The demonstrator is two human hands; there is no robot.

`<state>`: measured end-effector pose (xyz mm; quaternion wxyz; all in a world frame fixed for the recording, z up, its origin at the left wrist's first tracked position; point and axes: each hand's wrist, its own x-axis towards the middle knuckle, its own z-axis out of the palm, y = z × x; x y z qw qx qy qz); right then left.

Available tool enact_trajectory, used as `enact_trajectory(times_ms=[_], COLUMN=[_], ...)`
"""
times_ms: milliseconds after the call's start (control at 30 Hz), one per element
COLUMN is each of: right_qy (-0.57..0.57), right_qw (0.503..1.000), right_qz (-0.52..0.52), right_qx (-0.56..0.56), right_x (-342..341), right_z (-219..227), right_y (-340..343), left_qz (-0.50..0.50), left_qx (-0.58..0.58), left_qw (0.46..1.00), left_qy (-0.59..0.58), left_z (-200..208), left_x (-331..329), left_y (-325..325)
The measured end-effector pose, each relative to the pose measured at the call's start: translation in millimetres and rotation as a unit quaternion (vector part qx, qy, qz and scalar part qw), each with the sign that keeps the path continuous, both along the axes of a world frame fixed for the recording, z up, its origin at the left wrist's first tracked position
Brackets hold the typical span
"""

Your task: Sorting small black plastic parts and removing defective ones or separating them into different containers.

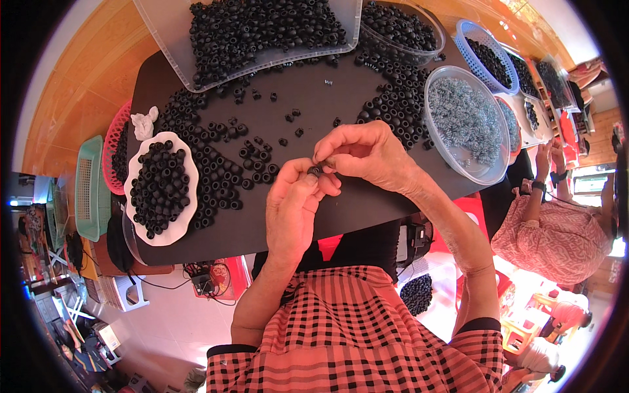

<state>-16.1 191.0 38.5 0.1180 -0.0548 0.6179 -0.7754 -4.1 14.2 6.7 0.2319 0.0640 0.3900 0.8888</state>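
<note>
Over the near edge of the dark table (321, 134), my two hands meet. My left hand (289, 209) is closed, with a small round black plastic part (315, 171) pinched between thumb and forefinger. My right hand (373, 157) comes in from the right, its thumb and fingertips pressed together right at that part. Whatever the right fingertips hold is hidden. Loose black barrel-shaped parts (223, 177) lie left of my hands, and smaller black pieces (293, 114) are scattered beyond them. A clear bowl of metal springs (466, 118) stands to the right.
A white scalloped plate (187, 216) heaped with black parts stands at the left. At the back are a clear bin (171, 59) and a round tub (440, 42) of black parts. A blue basket (462, 49) is at far right, near another person (550, 229).
</note>
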Motion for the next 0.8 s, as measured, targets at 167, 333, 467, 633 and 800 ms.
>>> enact_trajectory(times_ms=[167,333,467,633,800], right_qy=[0.005,0.045,0.005,0.056,0.121], right_qw=[1.0,0.999,1.0,0.997,0.988], right_qz=[0.005,-0.019,-0.013,-0.036,-0.05], right_qx=[0.001,0.02,0.007,0.05,0.086], right_x=[4,6,7,7,8], right_z=[3,4,12,1,-3], right_y=[-3,-7,-7,-7,-10], left_qz=[0.006,0.01,0.016,0.013,0.007], left_qx=[0.001,-0.002,0.002,0.004,0.004], left_qw=[1.0,1.0,1.0,1.0,1.0], left_qy=[0.001,-0.004,-0.002,-0.01,-0.016], left_z=[0,1,-1,-2,-5], left_x=[1,1,2,1,0], left_y=[1,2,2,1,0])
